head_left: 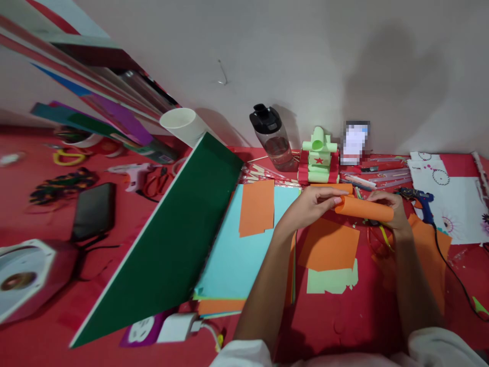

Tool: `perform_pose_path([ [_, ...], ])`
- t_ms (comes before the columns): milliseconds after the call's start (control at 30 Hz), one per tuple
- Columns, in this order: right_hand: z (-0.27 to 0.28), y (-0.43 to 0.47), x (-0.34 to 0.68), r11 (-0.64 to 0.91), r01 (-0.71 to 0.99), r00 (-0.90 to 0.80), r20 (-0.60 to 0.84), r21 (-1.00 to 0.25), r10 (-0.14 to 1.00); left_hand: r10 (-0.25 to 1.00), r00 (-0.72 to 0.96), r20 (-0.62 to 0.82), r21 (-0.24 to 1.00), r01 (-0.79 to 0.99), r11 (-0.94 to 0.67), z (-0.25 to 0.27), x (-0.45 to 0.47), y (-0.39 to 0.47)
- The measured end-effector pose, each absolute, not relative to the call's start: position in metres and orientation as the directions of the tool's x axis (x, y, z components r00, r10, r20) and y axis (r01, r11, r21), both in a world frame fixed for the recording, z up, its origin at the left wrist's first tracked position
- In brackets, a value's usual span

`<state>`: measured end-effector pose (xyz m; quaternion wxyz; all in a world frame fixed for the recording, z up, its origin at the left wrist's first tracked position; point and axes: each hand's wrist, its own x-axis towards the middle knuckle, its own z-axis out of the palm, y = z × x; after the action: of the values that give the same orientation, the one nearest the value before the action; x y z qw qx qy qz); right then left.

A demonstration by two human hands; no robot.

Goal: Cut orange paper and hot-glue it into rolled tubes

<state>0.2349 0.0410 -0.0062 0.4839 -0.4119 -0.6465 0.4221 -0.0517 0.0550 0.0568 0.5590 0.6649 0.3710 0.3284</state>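
An orange paper tube (364, 209) lies level between my hands, above the red table. My left hand (311, 206) pinches its left end between thumb and fingers. Around the right end, my right hand (397, 208) is closed. Just behind my left fingers is another rolled orange paper (330, 188). Below the tube lie an orange paper sheet (330, 244) and a torn light green paper piece (332, 281). Beyond my hands stands a green and red paper model (318, 158) with a red star.
A dark green board (171, 244) leans over a stack of blue paper (233, 260) on the left. A water bottle (273, 137) and a phone (355, 142) are near the wall. On the right lies a blue glue gun (422, 200), its cord trailing forward.
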Motion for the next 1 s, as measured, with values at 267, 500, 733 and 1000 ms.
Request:
perform_pose_path([
  [267, -0.004, 0.042, 0.232, 0.316, 0.127, -0.15, 0.297, -0.94, 0.943, 0.842, 0.54, -0.006, 0.999, 0.03, -0.013, 0.05, -0.053, 0.058],
  [500, 0.0, 0.041, 0.228, 0.264, 0.151, -0.104, 0.25, -0.953, 0.963, 0.836, 0.542, -0.083, 0.991, -0.039, 0.124, 0.047, -0.052, 0.058],
  [733, -0.003, 0.042, 0.232, 0.306, 0.137, -0.149, 0.286, -0.942, 0.947, 0.835, 0.544, -0.086, 0.988, -0.06, 0.14, 0.045, -0.052, 0.06],
  [1000, -0.007, 0.042, 0.235, 0.294, 0.156, -0.147, 0.272, -0.943, 0.951, 0.814, 0.568, -0.122, 0.977, -0.076, 0.2, 0.046, -0.052, 0.06],
])
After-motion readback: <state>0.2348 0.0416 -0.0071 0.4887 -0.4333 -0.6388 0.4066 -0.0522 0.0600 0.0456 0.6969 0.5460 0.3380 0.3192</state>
